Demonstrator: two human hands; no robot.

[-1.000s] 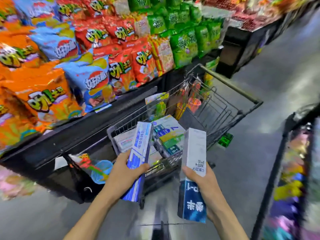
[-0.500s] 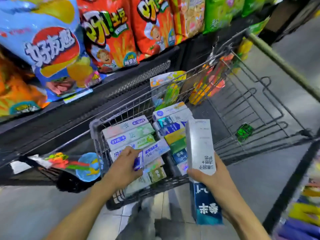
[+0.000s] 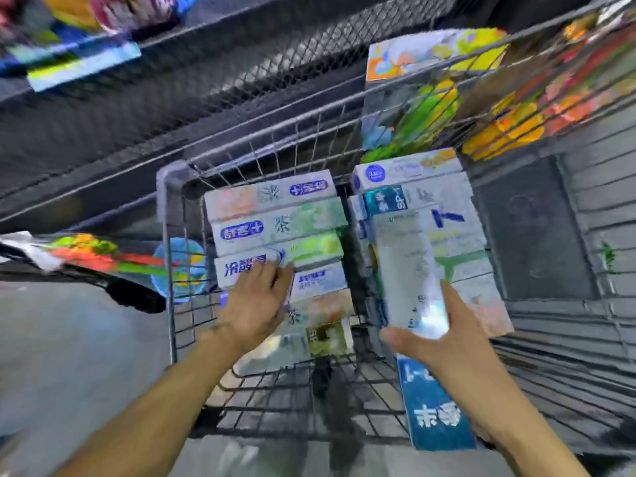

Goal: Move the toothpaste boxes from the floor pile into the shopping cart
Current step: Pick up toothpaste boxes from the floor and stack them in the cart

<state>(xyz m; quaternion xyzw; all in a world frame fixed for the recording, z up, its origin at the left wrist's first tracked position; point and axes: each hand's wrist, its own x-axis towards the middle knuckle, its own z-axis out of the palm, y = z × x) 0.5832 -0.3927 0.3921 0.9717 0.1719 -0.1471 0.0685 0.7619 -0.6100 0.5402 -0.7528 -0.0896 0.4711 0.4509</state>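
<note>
Toothpaste box (image 3: pixel 411 287), long and white with a blue near end, stands above the shopping cart (image 3: pixel 172 208), right hand (image 3: pixel 444 342) grip clamped round its middle. Left hand (image 3: pixel 256 301): grip apart, fingers resting flat on stacked boxes (image 3: pixel 275 218) inside. Grey floor (image 3: pixel 69 339) at left. Beyond, dark mesh shelf (image 3: pixel 241 63); snack bags (image 3: pixel 430 98) blurred.

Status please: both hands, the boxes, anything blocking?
Left hand open on stacked boxes in cart. Right hand holds white-blue box over cart. Nothing blocking.
</note>
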